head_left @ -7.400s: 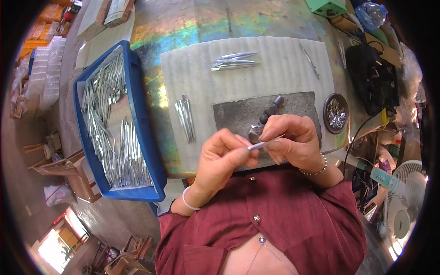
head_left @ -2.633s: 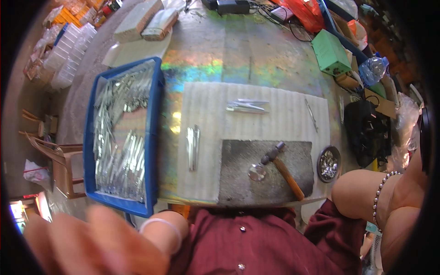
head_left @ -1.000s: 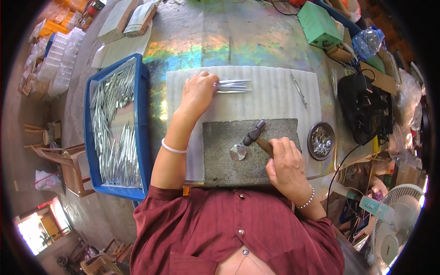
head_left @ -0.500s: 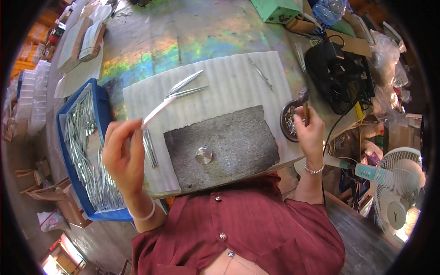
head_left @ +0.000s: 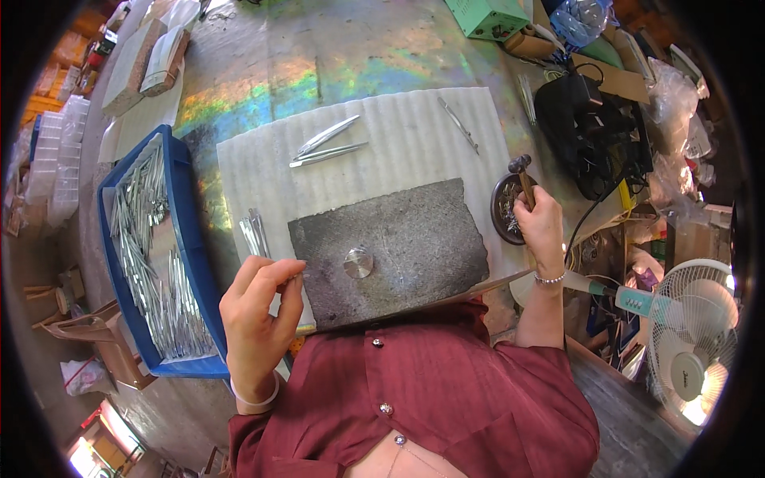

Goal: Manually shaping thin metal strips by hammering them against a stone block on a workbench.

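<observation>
My left hand (head_left: 259, 315) is at the near left edge of the foam sheet (head_left: 402, 127), thumb and fingertips pinched together. What the pinch holds, if anything, is too small to make out. Gripped by its wooden handle in my right hand (head_left: 542, 235) is a small hammer (head_left: 520, 164), head up, above a dark round dish (head_left: 502, 199) of small metal bits. In front of me a rough dark slab (head_left: 422, 247) bears a shiny metal disc (head_left: 358, 262). Several silver strips (head_left: 253, 231) lie beside my left hand, partly hidden by it.
Left stands a blue tray (head_left: 195, 263) full of silver strips. Farther on the foam lie silver pieces (head_left: 328, 143) and a thin metal tool (head_left: 458, 125). A black cabled device (head_left: 586, 127), a green box (head_left: 486, 17) and a fan (head_left: 693, 334) are on the right.
My left hand has come nearer and to the right, toward the slab. The long silver strip at its fingertips no longer shows there. My right hand still holds the hammer, its head now tilted leftward.
</observation>
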